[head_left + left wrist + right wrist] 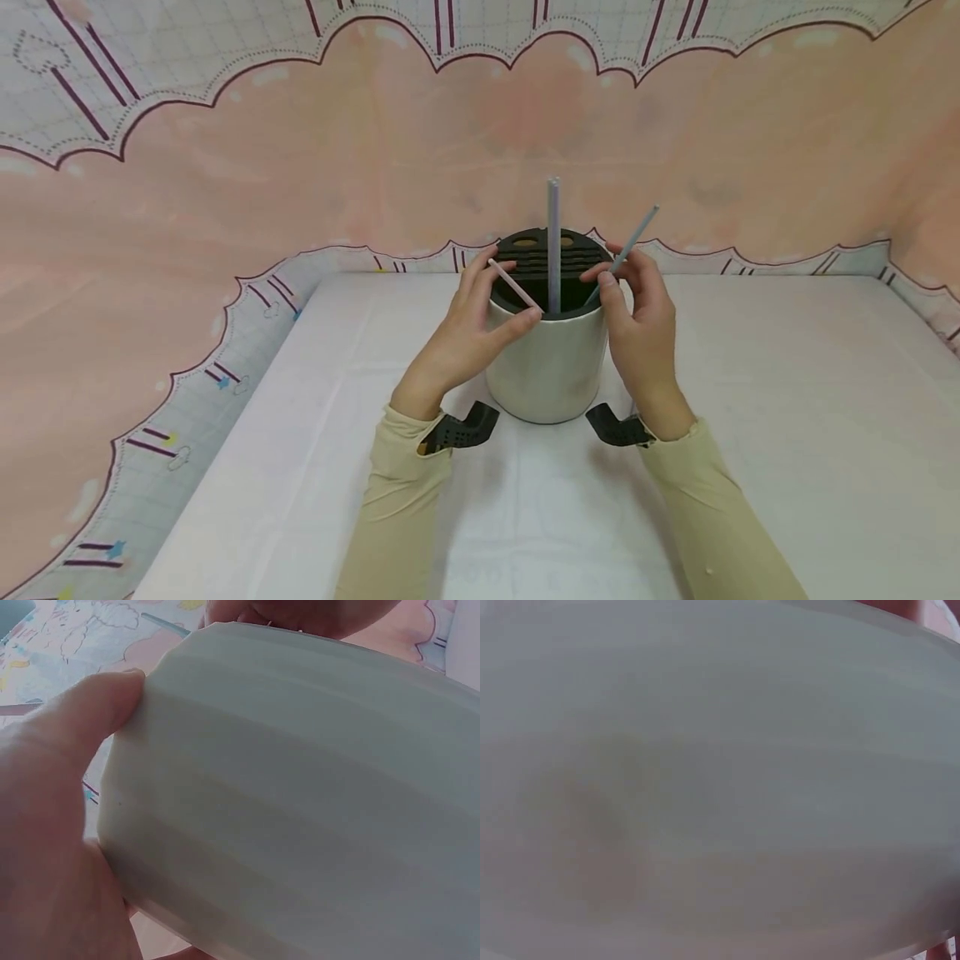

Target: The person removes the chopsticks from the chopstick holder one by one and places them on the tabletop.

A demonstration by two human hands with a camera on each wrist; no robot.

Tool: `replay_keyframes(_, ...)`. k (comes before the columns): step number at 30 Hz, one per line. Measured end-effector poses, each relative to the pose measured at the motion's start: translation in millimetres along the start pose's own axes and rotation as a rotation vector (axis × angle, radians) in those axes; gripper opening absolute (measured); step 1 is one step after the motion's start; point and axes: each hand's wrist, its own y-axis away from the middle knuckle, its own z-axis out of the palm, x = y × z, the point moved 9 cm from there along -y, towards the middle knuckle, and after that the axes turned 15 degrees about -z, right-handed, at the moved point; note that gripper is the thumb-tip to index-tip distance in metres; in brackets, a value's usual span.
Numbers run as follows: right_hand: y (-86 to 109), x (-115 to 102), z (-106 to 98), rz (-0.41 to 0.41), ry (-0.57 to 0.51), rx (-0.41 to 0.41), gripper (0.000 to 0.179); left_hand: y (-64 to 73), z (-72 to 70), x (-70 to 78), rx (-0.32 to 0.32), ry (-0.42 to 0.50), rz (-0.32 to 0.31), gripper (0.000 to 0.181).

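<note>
With the cream container (543,367) taken as the dial's centre in the head view, a beige sleeve (397,500) is seen toward half past seven, with a dark wrist device (463,428) worn at its cuff. The left hand (468,321) is placed at about ten o'clock, curled round the container's upper edge, its thumb pressed to the outside and its fingers reaching the dark lid (525,267). In the gap between that thumb and those fingers a pink straw (516,285) is seen, tilted toward half past ten; whether it is also pinched cannot be told. The container is stood upright on the white tabletop (300,467), near its far edge, and is capped by the lid, in whose near opening a tight cluster of pale upright straws (554,242) is held, pointed at twelve o'clock. Between two and three o'clock the right hand (641,308) is seen, a blue straw (639,227) being pinched by its thumb and fingers; the straw's upper end is aimed at half past one, its lower end set at the opening. Toward five o'clock a second wrist device (618,426) is worn.
</note>
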Motion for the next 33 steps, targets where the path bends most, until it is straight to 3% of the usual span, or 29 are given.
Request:
replay_keyframes(3,-0.9,-7.0,2.1,-0.036,0.096,-0.035,0.026,-0.2,-0.7,0.4,-0.002,0.007,-0.005,0.068)
replay_keyframes(10,7.1,17.6,4.4,-0.176,0.271,-0.131,0.021,3.6,-1.0,-1.1,-0.017,0.017,-0.009,0.067)
replay_keyframes(16,7.6,16.3,5.1,-0.219,0.301,-0.181,0.023,4.5,-2.0,-1.5,-0.042,0.015,-0.006,0.067)
replay_keyframes(21,7.2,18.1,7.5,-0.192,0.259,-0.187,0.022,3.7,-2.8,-4.1,-0.039,0.039,-0.029,0.062)
replay_keyframes(27,4.9,20.9,5.0,-0.151,0.222,-0.126,0.019,0.7,-4.0,0.6,0.063,0.047,-0.042,0.065)
replay_keyframes(30,6.0,23.2,4.3,-0.138,0.22,-0.105,0.018,-1.9,-5.5,-1.6,0.126,0.038,-0.089,0.064)
replay_keyframes(33,7.2,24.8,3.4,-0.134,0.233,-0.097,0.019,-6.6,-6.2,-6.9,0.16,0.095,-0.155,0.06)
